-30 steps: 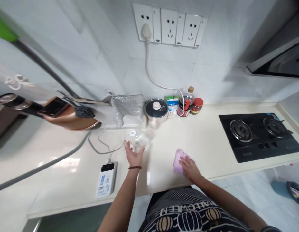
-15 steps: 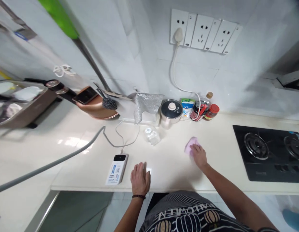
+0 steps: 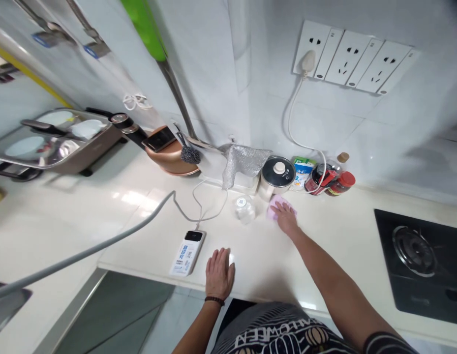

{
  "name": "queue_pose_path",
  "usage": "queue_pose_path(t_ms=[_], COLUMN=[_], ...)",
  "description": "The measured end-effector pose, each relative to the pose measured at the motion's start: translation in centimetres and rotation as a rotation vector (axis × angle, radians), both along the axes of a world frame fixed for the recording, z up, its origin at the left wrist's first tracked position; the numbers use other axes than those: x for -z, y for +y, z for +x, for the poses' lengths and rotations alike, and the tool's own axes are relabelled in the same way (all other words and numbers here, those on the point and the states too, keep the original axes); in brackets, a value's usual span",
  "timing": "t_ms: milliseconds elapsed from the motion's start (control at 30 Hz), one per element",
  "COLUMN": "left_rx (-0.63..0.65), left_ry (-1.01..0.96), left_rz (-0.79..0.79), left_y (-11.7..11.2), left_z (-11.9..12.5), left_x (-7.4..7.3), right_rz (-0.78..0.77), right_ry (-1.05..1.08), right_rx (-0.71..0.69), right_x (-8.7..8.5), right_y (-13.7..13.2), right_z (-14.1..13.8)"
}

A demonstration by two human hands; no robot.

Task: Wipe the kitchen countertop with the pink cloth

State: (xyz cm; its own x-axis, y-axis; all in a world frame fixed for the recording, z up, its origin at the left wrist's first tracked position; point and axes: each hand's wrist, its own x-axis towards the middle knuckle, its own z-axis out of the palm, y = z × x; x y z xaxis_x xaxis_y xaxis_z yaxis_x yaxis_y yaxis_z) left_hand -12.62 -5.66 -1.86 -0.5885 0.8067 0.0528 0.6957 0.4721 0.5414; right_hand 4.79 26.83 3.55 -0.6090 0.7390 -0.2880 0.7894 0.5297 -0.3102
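A pink cloth (image 3: 275,199) lies on the pale counter under my right hand (image 3: 286,218), which presses on it with the fingers stretched over it. Just behind the cloth is a small electric pot (image 3: 278,173) with a dark glass lid. To its left stands a clear plastic container (image 3: 245,210) with a round label. My left hand (image 3: 219,276) lies flat near the counter's front edge, fingers out, holding nothing. Left of that hand lies a white power bank (image 3: 188,253) with a cable plugged into it.
Seasoning jars (image 3: 341,184) and a bag (image 3: 302,172) line the wall right of the pot. A black gas stove (image 3: 390,255) is at the right. A grey hose (image 3: 113,239) crosses the left side. A copper-coloured pan (image 3: 172,157) and a lidded electric pan (image 3: 84,147) stand farther left.
My right hand has moved the pink cloth left and back, close to the pot. My left hand stays on the counter. The view has turned left.
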Motion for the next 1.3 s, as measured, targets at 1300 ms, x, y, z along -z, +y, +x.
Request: queue_pose_path(t_ms=[1300], left_rx=[0.079], left_ry=[0.161], left_rz=[-0.002], left_y=[-0.6], left_z=[-0.3], left_x=[2.1], right_rz=[0.040], right_ry=[-0.312], right_rx=[0.530], right_x=[-1.4], right_y=[-3.3], right_z=[19.8])
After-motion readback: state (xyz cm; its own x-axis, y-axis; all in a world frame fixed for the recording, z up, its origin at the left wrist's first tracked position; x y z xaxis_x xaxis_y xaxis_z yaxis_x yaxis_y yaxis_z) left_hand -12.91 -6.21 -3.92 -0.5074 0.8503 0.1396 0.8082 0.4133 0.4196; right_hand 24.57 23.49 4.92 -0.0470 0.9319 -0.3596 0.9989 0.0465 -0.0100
